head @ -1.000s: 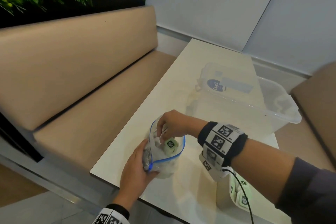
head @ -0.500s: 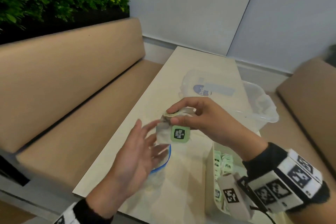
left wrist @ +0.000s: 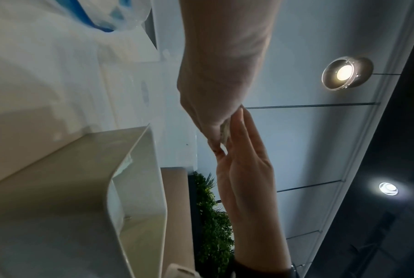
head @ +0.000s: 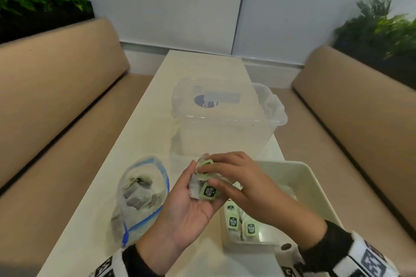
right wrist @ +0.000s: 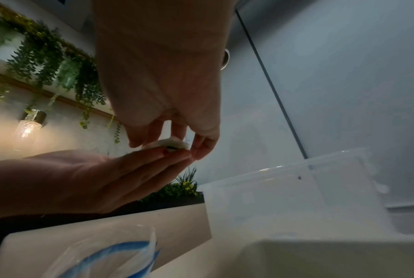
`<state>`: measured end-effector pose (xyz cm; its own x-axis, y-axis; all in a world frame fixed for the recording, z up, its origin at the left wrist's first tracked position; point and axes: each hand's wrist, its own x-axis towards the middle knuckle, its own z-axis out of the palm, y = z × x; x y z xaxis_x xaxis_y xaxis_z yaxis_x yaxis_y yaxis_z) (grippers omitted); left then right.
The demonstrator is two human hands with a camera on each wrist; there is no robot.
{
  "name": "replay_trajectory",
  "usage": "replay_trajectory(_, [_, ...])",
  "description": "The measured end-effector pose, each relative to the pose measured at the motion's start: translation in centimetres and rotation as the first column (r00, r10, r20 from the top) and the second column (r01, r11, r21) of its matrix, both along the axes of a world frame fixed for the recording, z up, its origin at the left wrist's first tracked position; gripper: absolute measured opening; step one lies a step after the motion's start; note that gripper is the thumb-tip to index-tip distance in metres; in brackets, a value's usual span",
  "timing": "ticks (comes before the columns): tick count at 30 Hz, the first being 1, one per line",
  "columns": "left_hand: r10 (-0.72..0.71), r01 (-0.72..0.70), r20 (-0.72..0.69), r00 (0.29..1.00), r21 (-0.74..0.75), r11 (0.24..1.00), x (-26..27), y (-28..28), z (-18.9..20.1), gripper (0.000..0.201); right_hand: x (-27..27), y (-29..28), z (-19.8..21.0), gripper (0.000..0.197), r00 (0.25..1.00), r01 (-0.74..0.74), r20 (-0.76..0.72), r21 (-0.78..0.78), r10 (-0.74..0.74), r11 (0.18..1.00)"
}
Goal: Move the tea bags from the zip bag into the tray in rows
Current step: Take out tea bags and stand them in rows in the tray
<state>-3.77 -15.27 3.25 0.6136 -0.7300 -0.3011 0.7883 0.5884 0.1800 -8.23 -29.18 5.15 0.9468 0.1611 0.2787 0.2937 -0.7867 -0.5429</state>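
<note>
The clear zip bag [head: 141,195] with a blue seal lies open on the table's left, with several tea bags inside. My left hand [head: 191,200] is palm up with straight fingers beside the tray's left edge. A small bunch of tea bags [head: 209,191] with green tags lies on those fingers. My right hand [head: 236,177] reaches over them from the right and pinches the bunch. In the right wrist view the tea bags [right wrist: 168,144] sit between my right fingertips and the flat left hand [right wrist: 106,178]. The cream tray [head: 304,177] holds several tea bags [head: 240,225] at its near left corner.
A clear plastic storage box [head: 225,119] with its lid stands mid-table, just beyond my hands and the tray. Tan bench seats [head: 56,119] run along both sides of the narrow table [head: 198,67]. Planters sit behind the backrests.
My right hand pulled tea bags out of the zip bag and carried them right. My left hand let go of the bag and turned palm up under them. The bag now lies slumped.
</note>
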Motion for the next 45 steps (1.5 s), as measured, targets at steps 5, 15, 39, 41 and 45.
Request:
replay_trajectory(5, [-0.081, 0.077, 0.057, 0.995, 0.068, 0.995, 0.2, -0.5, -1.3, 0.040, -0.6, -0.8, -0.1, 0.023, 0.991, 0.118, -0.065, 0.034, -0.115, 0.992])
replay_trajectory(15, [-0.218, 0.209, 0.084, 0.972, 0.097, 0.973, 0.5, -0.2, -1.9, 0.045, 0.5, -1.7, 0.6, 0.022, 0.981, 0.115, -0.164, 0.064, -0.104, 0.991])
replay_trajectory(39, [-0.262, 0.086, 0.422, 0.868, 0.392, 0.916, 1.6, -1.2, -2.0, 0.033, -0.6, -2.3, 3.9, 0.019, 0.989, 0.092, -0.143, 0.784, 0.034, 0.614])
replay_trajectory(41, [-0.248, 0.065, 0.452, 0.857, 0.382, 0.922, 1.6, -1.3, -1.4, 0.033, -0.1, -2.2, 4.2, 0.013, 0.985, 0.115, -0.171, 0.666, 0.001, 0.737])
replay_trajectory(45, [-0.212, 0.023, 0.490, 0.846, 0.363, 0.932, 1.7, -1.3, -0.4, 0.024, 1.1, -2.0, 4.6, 0.008, 0.986, 0.154, -0.110, 0.314, -0.125, 0.937])
